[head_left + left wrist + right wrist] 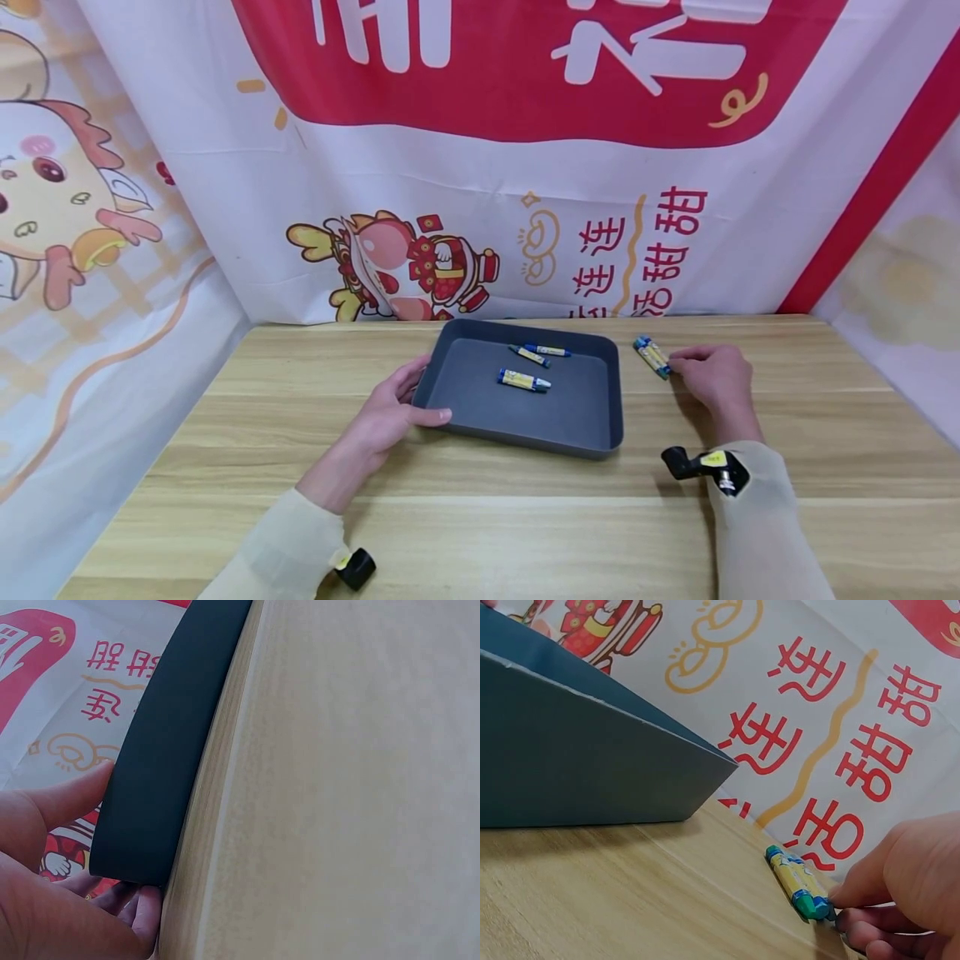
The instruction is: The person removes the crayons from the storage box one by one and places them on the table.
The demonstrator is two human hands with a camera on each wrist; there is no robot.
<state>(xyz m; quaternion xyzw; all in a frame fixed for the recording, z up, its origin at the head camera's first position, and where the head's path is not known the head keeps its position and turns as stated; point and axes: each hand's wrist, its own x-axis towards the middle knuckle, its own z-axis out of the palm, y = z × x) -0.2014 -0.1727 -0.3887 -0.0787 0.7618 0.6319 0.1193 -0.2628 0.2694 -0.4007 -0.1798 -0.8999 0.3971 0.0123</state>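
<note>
crayons [519,379] lie in the tray [472,417] (other crayons [651,357] right of it), cloth [450,175] behind.

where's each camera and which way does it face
Head: worn there, facing forward-down at the tray; left hand, right hand, forearms show.
Left wrist: worn there, facing the tray's side; left hand shows.
Right wrist: worn there, facing crayons near the tray; right hand shows.
Both wrist views share the tray and printed backdrop.

Left hand [52,915] gripping dark tray [154,765]
Thumb contacts the upper edge; other fingers sit at the lower corner; tray wall borders the wood-grain tabletop [337,787]; white cloth [52,712] with red characters appears behind
</note>
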